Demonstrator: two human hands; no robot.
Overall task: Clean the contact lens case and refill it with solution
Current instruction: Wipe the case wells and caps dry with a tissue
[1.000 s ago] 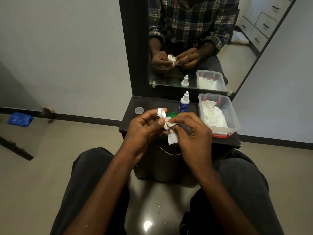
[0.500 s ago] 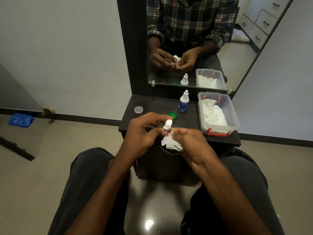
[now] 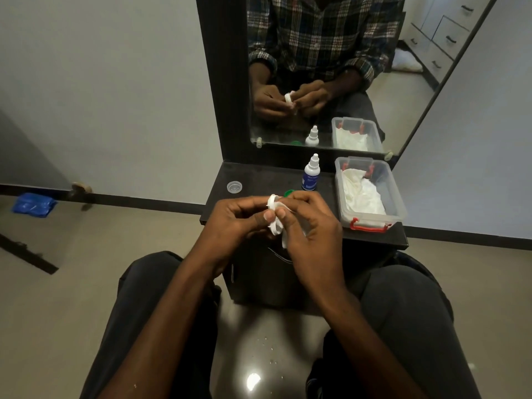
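- Person is sitting facing a small dark shelf (image 3: 259, 180) w/ a mirror (image 3: 316, 67) above it; both hands are meeting over the shelf's front edge.
- Left hand (image 3: 239, 223) is pinching the white contact lens case (image 3: 273, 201): thumb and forefinger are closing narrowly on it, other fingers are curling in. Case is being held tilted, one round well showing at top, above the shelf edge, not resting on it.
- Right hand (image 3: 311, 226) is gripping a white tissue (image 3: 277, 228) w/ fingers bunching tight; tissue is pressing against the case and hanging down below both thumbs.
- Solution bottle (image 3: 311, 172), white w/ blue label, is standing upright at the shelf's rear, nozzle uncovered.
- Green cap (image 3: 288, 193) is lying on the shelf just behind the hands, partly hidden.
- Clear cap (image 3: 234, 186) is sitting on the shelf's left part, well apart from the bottle.
- Clear plastic box (image 3: 394, 194) w/ red latches is sitting on the shelf's right side, holding crumpled white tissues (image 3: 362, 194).
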